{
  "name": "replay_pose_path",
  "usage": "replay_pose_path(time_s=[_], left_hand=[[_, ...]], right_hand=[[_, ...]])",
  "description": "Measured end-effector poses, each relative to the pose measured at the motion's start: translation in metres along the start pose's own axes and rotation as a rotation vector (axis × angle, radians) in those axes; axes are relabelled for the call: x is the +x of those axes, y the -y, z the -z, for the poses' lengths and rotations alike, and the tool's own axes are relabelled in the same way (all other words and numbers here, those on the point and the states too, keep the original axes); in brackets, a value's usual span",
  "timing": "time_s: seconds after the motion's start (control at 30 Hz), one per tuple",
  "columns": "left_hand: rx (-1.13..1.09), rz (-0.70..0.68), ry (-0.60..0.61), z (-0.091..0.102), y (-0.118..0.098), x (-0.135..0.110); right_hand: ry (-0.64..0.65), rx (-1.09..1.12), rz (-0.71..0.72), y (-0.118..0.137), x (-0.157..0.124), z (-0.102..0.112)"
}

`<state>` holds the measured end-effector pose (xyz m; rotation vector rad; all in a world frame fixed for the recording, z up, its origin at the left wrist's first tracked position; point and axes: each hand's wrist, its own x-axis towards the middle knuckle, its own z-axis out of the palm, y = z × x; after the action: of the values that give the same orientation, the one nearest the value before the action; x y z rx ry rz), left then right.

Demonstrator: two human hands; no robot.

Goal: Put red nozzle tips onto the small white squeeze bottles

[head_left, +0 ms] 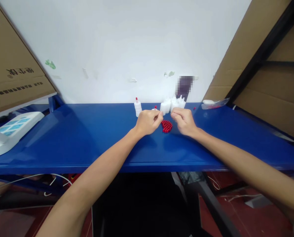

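Observation:
My left hand is raised over the table with its fingers curled into a pinch. Level with it, a short gap away, my right hand is closed too. Whatever either hand may hold is too small or hidden to make out. Between and slightly below them lies a cluster of small red caps. Behind my left hand stands a white squeeze bottle with a red tip. Another red-tipped bottle is mostly covered by that hand. Several white bottles without red tips are grouped behind my right hand.
A clear plastic bag with red pieces lies at the back right, near a single red cap. A white device with blue panels sits at the left of the blue table. Cardboard and a white wall enclose it.

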<state>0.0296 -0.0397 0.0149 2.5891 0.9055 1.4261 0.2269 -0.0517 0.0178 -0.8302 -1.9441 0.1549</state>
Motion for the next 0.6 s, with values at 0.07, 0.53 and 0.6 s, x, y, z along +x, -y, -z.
replay_pose_path(time_s=[0.07,0.53,0.6], left_hand=[[-0.030,0.011,-0.002,-0.001,0.002,0.001],[-0.122,0.293,-0.357,0.029,0.057,0.006],[-0.104,0.325,-0.412,0.036,0.062,0.006]], right_hand=[[-0.006,0.014,-0.006,-0.006,0.004,0.002],[-0.011,0.031,0.039,0.008,0.066,-0.028],[-0.099,0.096,-0.012,0.005,0.062,-0.038]])
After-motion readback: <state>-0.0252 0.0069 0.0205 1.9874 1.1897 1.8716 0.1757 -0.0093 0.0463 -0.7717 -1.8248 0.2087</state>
